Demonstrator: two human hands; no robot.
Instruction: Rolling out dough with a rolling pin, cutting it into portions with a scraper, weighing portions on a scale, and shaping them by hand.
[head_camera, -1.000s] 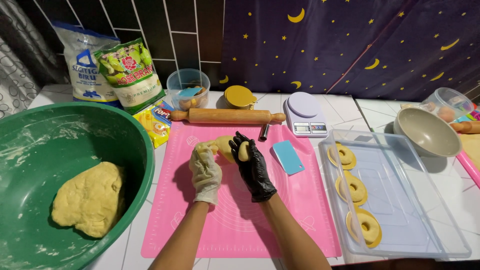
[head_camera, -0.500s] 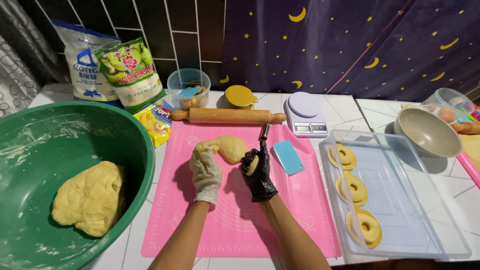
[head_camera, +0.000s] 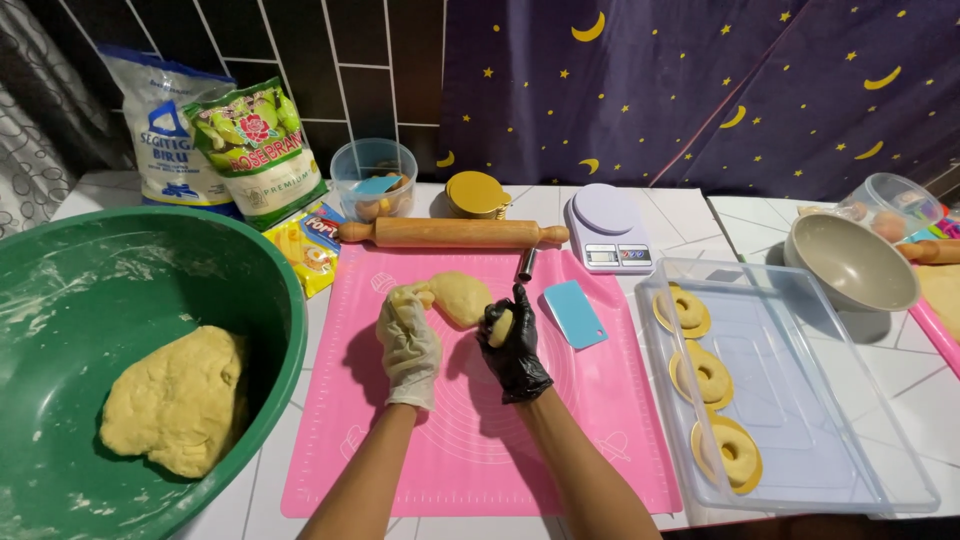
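My left hand (head_camera: 408, 340), in a pale glove, grips the left end of a yellow dough lump (head_camera: 460, 297) lying on the pink silicone mat (head_camera: 480, 450). My right hand (head_camera: 512, 348), in a black glove, is closed around a small torn-off piece of dough (head_camera: 499, 327) just right of the lump. A large mass of the same dough (head_camera: 180, 400) rests in the green bowl (head_camera: 240, 270) at my left.
A clear tray (head_camera: 800, 400) at right holds three dough rings on yellow rounds. Behind the mat lie a wooden rolling pin (head_camera: 450, 232), a kitchen scale (head_camera: 603, 228), a blue scraper (head_camera: 574, 313), a small metal cutter (head_camera: 527, 263), flour bags (head_camera: 215, 140), a clear tub (head_camera: 374, 177) and a grey bowl (head_camera: 850, 265).
My right hand has pulled away from the dough lump toward me with a small piece in it and turned palm-left. The left hand stays on the lump.
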